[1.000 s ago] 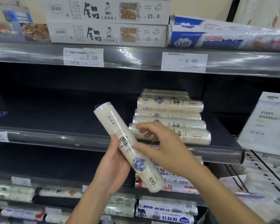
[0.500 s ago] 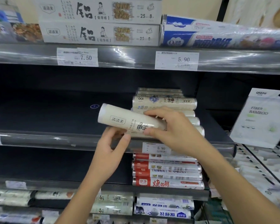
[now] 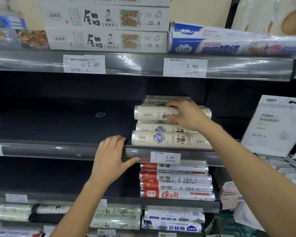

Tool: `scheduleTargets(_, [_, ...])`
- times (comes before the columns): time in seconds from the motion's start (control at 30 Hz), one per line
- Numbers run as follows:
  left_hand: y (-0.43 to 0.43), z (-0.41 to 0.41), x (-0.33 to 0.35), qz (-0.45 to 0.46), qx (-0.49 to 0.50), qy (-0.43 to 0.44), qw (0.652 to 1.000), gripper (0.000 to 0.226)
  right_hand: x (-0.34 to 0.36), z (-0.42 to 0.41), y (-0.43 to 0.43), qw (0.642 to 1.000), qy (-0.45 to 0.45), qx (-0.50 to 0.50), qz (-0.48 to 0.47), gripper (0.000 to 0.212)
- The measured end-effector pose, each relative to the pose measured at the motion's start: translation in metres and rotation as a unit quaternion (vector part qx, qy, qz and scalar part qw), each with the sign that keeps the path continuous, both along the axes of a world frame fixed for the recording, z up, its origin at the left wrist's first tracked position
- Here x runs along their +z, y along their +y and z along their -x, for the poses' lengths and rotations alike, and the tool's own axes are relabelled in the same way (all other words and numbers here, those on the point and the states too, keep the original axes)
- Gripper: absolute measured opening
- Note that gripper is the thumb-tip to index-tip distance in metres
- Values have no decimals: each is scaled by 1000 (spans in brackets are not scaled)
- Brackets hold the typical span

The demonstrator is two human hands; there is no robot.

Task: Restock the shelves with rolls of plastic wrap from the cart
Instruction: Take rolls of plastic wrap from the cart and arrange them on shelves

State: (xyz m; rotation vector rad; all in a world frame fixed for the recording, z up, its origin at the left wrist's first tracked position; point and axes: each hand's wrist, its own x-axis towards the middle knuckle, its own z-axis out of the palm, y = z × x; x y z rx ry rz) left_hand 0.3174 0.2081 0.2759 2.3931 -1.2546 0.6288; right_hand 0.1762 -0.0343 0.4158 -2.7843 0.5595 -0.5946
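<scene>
We locate the right hand (image 3: 186, 115) slightly toward 2 o'clock from the centre of the view. Its fingers lie close together and curl over the upper side of the top roll (image 3: 150, 114). The thumb presses the roll's front face from below, so the hand grips the roll near its middle.

The top roll lies horizontally on the stack of plastic wrap rolls (image 3: 162, 128), on the right part of the middle shelf (image 3: 61, 124). Its printed label faces us. The front roll (image 3: 171, 140) of the stack lies just behind the shelf rail (image 3: 41, 150), at 6 o'clock from the top roll.

The left hand (image 3: 111, 156) rests on the shelf rail at 9 o'clock from the front roll, just beside its end. We cannot tell whether they touch. Its four fingers lie together over the top of the rail. The thumb is spread toward 3 o'clock along the rail's front face. This hand holds nothing.

A price tag (image 3: 165, 157) marked 5.90 sits on the rail at 6 o'clock from the front roll. Red-labelled rolls (image 3: 176, 185) are stacked on the shelf beneath it. Foil boxes (image 3: 106, 40) occupy the upper shelf at 12 o'clock.
</scene>
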Motion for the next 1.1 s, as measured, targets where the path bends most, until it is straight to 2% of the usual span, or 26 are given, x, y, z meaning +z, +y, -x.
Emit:
scheduleTargets(0.33, [0, 1, -2, -4, 1, 10, 1000, 90, -15, -7, -9, 998, 42, 1, 43, 56])
scheduleTargets(0.73, [1, 2, -7, 15, -17, 0, 1000, 80, -21, -5, -11, 999, 9, 18, 32, 56])
scheduleTargets(0.83, [5, 6, -7, 51, -45, 5, 998, 67, -22, 2, -5, 997, -40, 17, 64, 51])
scheduleTargets(1.0, [18, 33, -6, 153, -69, -27, 985, 38, -44, 47, 45, 970, -179, 48, 159, 23])
scheduleTargets(1.1, [26, 55, -23, 125, -92, -6, 988, 30, -82, 83, 78, 968, -167, 59, 178, 19])
